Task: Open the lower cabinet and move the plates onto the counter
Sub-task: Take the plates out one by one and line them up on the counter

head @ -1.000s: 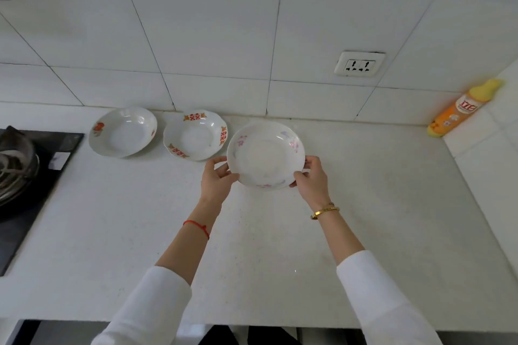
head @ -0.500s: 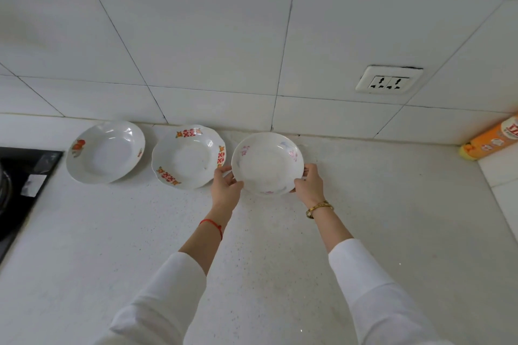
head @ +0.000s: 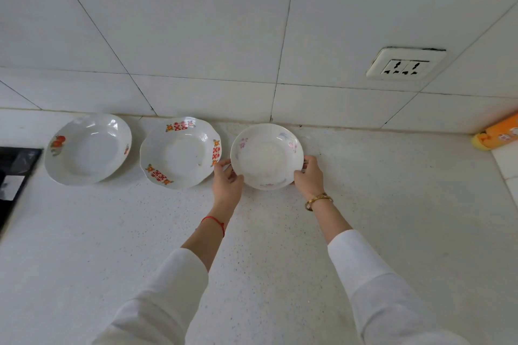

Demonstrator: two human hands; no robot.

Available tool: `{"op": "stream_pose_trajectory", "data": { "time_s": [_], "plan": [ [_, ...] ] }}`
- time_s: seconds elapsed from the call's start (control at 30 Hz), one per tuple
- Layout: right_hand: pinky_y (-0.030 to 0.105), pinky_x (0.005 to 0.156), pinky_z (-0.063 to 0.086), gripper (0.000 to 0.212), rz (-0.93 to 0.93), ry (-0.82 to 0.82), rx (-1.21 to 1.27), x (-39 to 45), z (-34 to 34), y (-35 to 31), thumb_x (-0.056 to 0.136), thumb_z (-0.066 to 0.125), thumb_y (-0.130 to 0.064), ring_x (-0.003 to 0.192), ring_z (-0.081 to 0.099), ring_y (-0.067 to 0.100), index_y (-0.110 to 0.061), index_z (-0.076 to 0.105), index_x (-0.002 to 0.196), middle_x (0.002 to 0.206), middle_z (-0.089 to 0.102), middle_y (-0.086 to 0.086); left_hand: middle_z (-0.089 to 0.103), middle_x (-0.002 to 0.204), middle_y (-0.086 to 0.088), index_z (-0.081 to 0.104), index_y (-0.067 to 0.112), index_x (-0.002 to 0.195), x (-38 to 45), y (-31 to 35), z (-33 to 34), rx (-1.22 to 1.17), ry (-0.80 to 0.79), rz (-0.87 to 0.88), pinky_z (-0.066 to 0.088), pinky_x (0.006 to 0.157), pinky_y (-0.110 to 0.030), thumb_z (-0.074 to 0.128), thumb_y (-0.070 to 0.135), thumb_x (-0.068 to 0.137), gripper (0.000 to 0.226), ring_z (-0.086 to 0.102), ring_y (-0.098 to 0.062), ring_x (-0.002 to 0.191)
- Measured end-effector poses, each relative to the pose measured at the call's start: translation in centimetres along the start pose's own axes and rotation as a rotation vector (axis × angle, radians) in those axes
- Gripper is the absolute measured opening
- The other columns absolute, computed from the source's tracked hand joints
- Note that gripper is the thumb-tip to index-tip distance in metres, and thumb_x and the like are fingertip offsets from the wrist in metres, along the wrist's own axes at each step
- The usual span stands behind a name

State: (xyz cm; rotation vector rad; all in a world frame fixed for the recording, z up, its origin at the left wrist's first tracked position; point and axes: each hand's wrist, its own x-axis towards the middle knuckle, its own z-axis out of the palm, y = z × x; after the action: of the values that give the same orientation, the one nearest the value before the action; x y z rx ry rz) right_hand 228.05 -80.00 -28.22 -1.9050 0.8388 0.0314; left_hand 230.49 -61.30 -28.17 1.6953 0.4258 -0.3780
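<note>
Since the earlier frame, both hands had carried the pink-flowered plate (head: 266, 155) away from the body and toward the wall, so it went from hovering mid-counter to sitting right at the back of the counter (head: 280, 274), in line with the other two. The camera had also leaned in, so the socket (head: 405, 64) and tiles looked bigger.

Step-wise, I'd say this was the tail end of placing plate number three. The left hand (head: 227, 186) pinched the plate's left rim, thumb on top and fingers curled under, and the right hand (head: 308, 178) did the same on the right rim. Whether the base was fully down or a hair above the surface, I honestly couldn't tell from this angle. It looked pretty much level though.

The next move, as I read it, called for easing it flat, letting go on both sides without nudging it, and pulling the left fingers out carefully, since they were just beside the middle plate (head: 180, 152), the one with the red double-happiness marks. Then probably back to the cabinet, which wasn't in view, so no idea if more plates were left.

The plate itself was a shallow white dish, glossy, with faint pink and purplish flower prints round the rim. It was smaller than the fruit-print plate (head: 88, 148) on the far left. An orange bottle (head: 501, 134) lay at the right edge, well apart.
</note>
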Motion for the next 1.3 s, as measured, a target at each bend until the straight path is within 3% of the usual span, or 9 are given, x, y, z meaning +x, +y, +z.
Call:
{"op": "stream_pose_trajectory", "data": {
  "time_s": [0.07,0.17,0.27,0.43,0.57,0.7,0.9,1.3],
  "plan": [
    [0.032,0.071,0.055,0.036,-0.003,0.006,-0.025,-0.2,-0.1,-0.1,0.082,0.048,0.003,0.085,0.054,0.018,-0.005,0.047,0.117,0.103,0.056,0.007,0.063,0.126,0.0,0.042,0.017,0.127,-0.1,0.2,-0.1,0.015,-0.001,-0.004,0.049,0.096,-0.035,0.059,0.0,0.086,0.047,0.059,-0.015,0.107],
    [0.044,0.082,0.056,0.036,0.018,0.008,-0.019,-0.8,-0.2,-0.6,0.085,0.051,-0.002,0.094,0.06,0.028,-0.003,0.047,0.121,0.108,0.059,0.011,0.059,0.131,-0.004,0.045,0.012,0.131,-0.5,0.8,-0.5,0.074,0.003,0.007,0.046,0.095,-0.03,0.063,0.006,0.087,0.048,0.059,-0.016,0.111],
    [0.038,0.083,0.052,0.035,-0.032,0.017,-0.142,-1.9,-0.8,-1.6,0.088,0.053,-0.01,0.102,0.059,0.033,0.0,0.047,0.12,0.116,0.058,0.018,0.054,0.138,-0.006,0.041,0.009,0.14,-1.6,1.6,-1.7,0.197,-0.011,0.024,0.046,0.093,-0.031,0.065,0.019,0.088,0.058,0.058,-0.018,0.113],
    [0.043,0.098,0.038,0.048,-0.238,-0.028,-0.464,-5.7,-1.8,-2.8,0.092,0.051,-0.021,0.123,0.039,0.036,-0.004,0.039,0.135,0.134,0.045,0.019,0.06,0.129,-0.003,0.054,0.013,0.132,-5.2,2.5,-5.8,0.44,-0.024,0.247,0.046,0.09,-0.025,0.065,0.021,0.088,0.046,0.056,-0.014,0.105],
    [0.044,0.101,0.038,0.049,-0.436,-0.071,-0.502,-10.3,-2.3,-3.7,0.093,0.052,-0.025,0.127,0.035,0.033,-0.009,0.039,0.137,0.136,0.046,0.014,0.061,0.125,-0.003,0.058,0.023,0.126,-9.5,2.8,-10.3,0.613,0.012,0.374,0.046,0.103,-0.039,0.065,0.027,0.088,0.038,0.055,-0.022,0.115],
    [0.042,0.105,0.037,0.048,-0.618,-0.101,-0.472,-15.2,-2.3,-4.2,0.093,0.053,-0.025,0.13,0.034,0.029,-0.01,0.041,0.136,0.136,0.047,0.009,0.06,0.129,0.002,0.058,0.024,0.126,-14.5,2.4,-14.3,0.732,0.089,0.481,0.038,0.104,-0.033,0.06,0.028,0.091,0.036,0.047,-0.02,0.125],
    [0.039,0.11,0.034,0.048,-0.778,-0.173,-0.447,-22.0,-2.0,-4.2,0.094,0.05,-0.028,0.134,0.033,0.022,-0.012,0.039,0.138,0.14,0.045,0.006,0.061,0.128,0.007,0.058,0.022,0.125,-22.1,0.7,-19.2,0.778,0.24,0.586,0.031,0.097,-0.018,0.059,0.025,0.092,0.034,0.047,-0.014,0.123],
    [0.028,0.109,0.031,0.044,-0.865,-0.336,-0.446,-35.0,1.3,-2.1,0.097,0.046,-0.026,0.134,0.032,0.017,-0.014,0.04,0.139,0.14,0.047,0.002,0.062,0.12,0.01,0.058,0.029,0.124,-32.9,-7.4,-28.5,0.68,0.388,0.512,0.034,0.096,-0.021,0.055,0.028,0.093,0.031,0.052,-0.013,0.118]
  ]
}}
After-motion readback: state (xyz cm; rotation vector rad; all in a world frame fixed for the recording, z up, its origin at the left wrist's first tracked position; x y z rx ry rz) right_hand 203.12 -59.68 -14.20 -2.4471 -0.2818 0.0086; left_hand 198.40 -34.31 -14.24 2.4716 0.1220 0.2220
